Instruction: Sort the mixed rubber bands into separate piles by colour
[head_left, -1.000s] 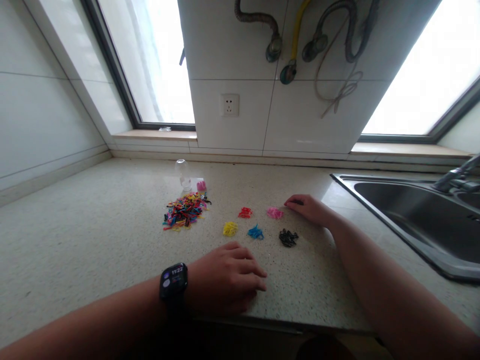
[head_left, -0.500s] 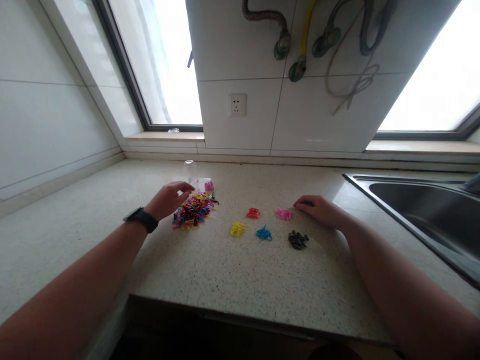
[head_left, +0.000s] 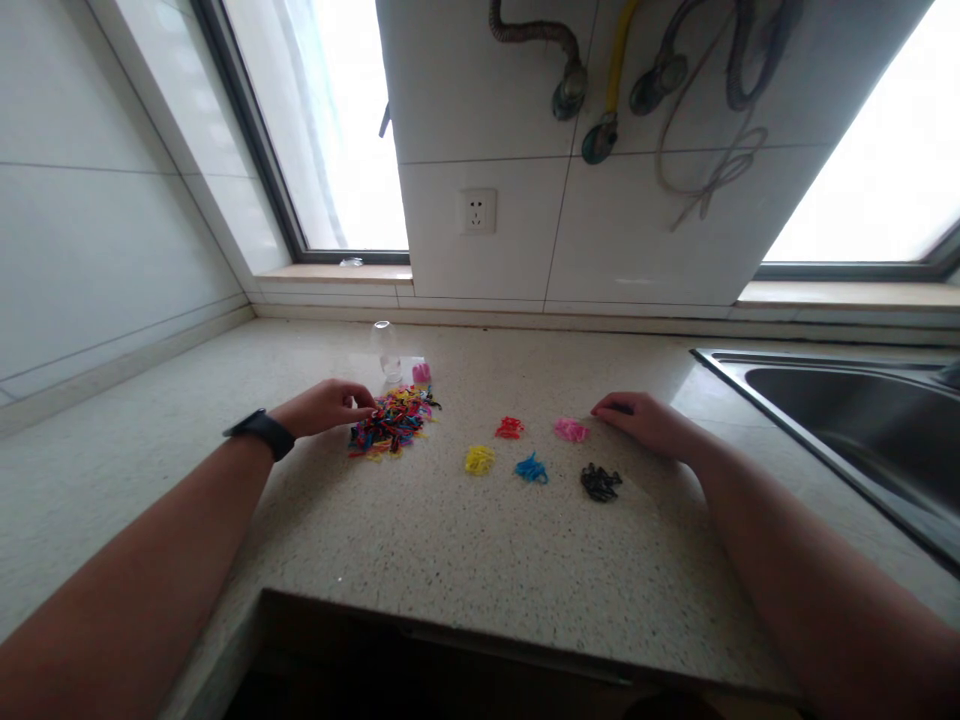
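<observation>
My left hand (head_left: 330, 407), with a dark watch at its wrist, is at the left edge of a mixed heap of small coloured rubber bands (head_left: 394, 425). Its thumb and curled fingers come together at the heap; anything between them is too small to make out. My right hand (head_left: 634, 415) lies on the counter just right of a pink pile of bands (head_left: 571, 430), fingers curled and pressed together, their tips' contents hidden. Between the hands are separate piles of red bands (head_left: 510, 428), yellow bands (head_left: 479, 460), blue bands (head_left: 532, 468) and black bands (head_left: 601, 482).
Behind the heap stand a clear bottle-like container (head_left: 387, 352) and a small pink object (head_left: 421, 373). A steel sink (head_left: 750, 390) is set into the counter (head_left: 450, 550) at right. The tiled wall has a socket (head_left: 478, 211) and hoses (head_left: 615, 70).
My left hand has drawn back leftward, from above the heap's far side to its left edge, its fingers more curled. My right hand stays by the pink pile. The view has shifted slightly.
</observation>
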